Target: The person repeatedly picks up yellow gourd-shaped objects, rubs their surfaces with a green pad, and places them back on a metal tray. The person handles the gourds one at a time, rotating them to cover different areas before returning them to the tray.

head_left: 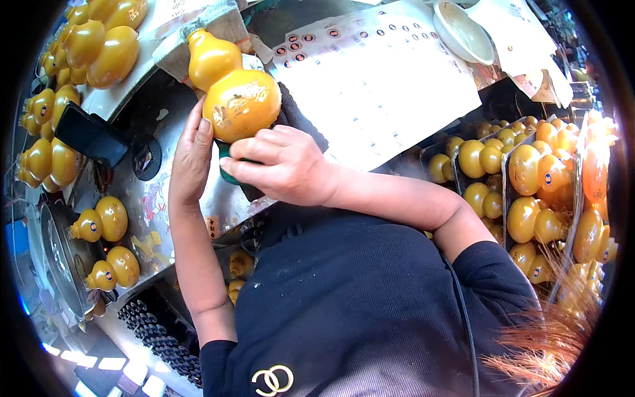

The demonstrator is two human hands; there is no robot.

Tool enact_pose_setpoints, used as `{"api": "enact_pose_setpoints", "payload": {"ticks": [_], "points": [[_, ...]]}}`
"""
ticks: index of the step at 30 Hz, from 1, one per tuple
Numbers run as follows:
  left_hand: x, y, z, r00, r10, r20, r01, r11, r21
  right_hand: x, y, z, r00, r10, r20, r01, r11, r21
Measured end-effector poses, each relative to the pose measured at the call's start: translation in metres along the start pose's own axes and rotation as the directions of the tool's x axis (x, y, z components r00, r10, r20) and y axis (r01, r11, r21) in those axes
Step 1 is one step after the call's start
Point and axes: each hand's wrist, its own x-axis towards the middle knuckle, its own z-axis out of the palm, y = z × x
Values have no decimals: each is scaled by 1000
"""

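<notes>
A glossy yellow bottle gourd (pixel 242 104) with gold markings on its round belly lies tilted on grey cloths, its narrow neck pointing away from me. My left hand (pixel 191 159) holds the gourd along its left lower side, thumb showing and some fingers hidden behind it. My right hand (pixel 286 164) is closed in front of the gourd's base. A dark green object (pixel 228 165) pokes out from its fingers; most of it is covered, so its kind is unclear. The knuckles are close to or touching the gourd's lower edge.
White sheets (pixel 390 86) with rows of small round stickers lie to the right, near a white oval dish (pixel 463 33). A black stand (pixel 91 135) and a tape roll (pixel 146 157) sit at left. Gourds crowd the left table and the racks (pixel 506 198) at right.
</notes>
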Motion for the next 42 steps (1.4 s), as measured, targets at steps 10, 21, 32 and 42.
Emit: {"api": "enact_pose_setpoints", "payload": {"ticks": [10,21,32,42], "points": [[1,-2,19,985,38,-169,-27,997,70,23,70,-52,502,754,423,-833,290,471],[-1,-5,25,981,-64,-185,43,992,-118,26,87,-25,473,649,596,-877,284,386],[5,-4,29,975,-48,-215,28,995,-93,29,94,-18,494,632,597,-869,386,310],[-2,-23,19,983,87,-163,-99,993,-66,23,93,-31,436,544,717,-895,175,411]]}}
